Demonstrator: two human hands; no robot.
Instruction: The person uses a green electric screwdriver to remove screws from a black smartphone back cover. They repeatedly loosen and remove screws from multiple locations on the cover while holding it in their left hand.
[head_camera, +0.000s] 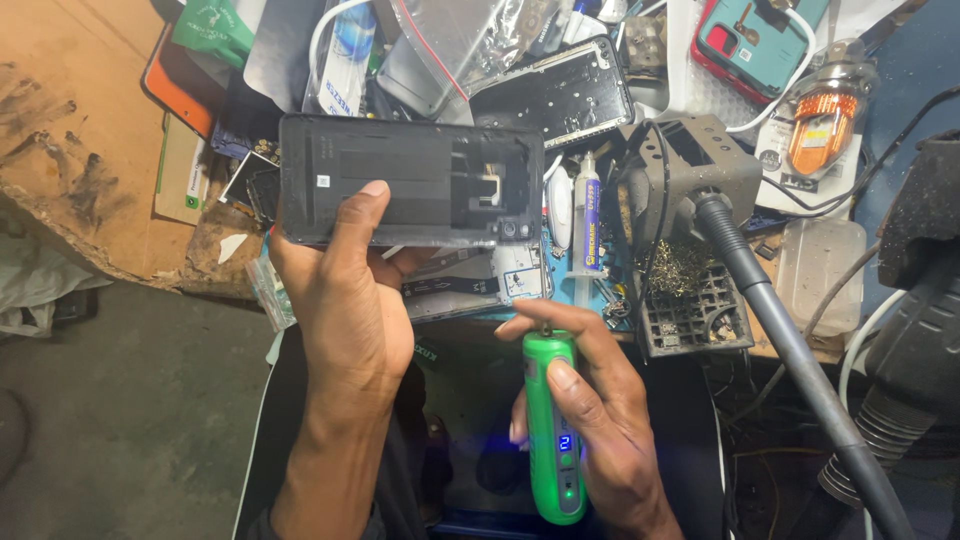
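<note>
Left hand (345, 290) holds a dark, flat rectangular phone shell (410, 180) up over the desk, inner side toward the camera. Thumb lies across the lower face, fingers wrapped behind; the grip is closed firmly on the shell's lower edge. The shell shows bare recesses, a cut-out section near its right end and a small camera lens at the lower right corner. No circuit board or screen sits in it, so it looks largely stripped.

Right hand (590, 410) is closed around a bright green pen-shaped electric screwdriver (553, 430), thumb along the barrel, tip pointing up toward the shell. A blue display and a green lamp glow on its body. The tip is hidden behind the fingers and stands apart from the shell, below its right half.

Judged stage: disassembly well advanced. Whether screws remain in the shell cannot be told.

Around: a grey soldering-tool stand (690, 170) with brass wool just right of the shell, a white glue syringe (588, 215) between them, a second bare phone frame (560, 95) behind, a teal-cased phone (750, 40) at top right, and cluttered cardboard desk (80, 130) at left.
</note>
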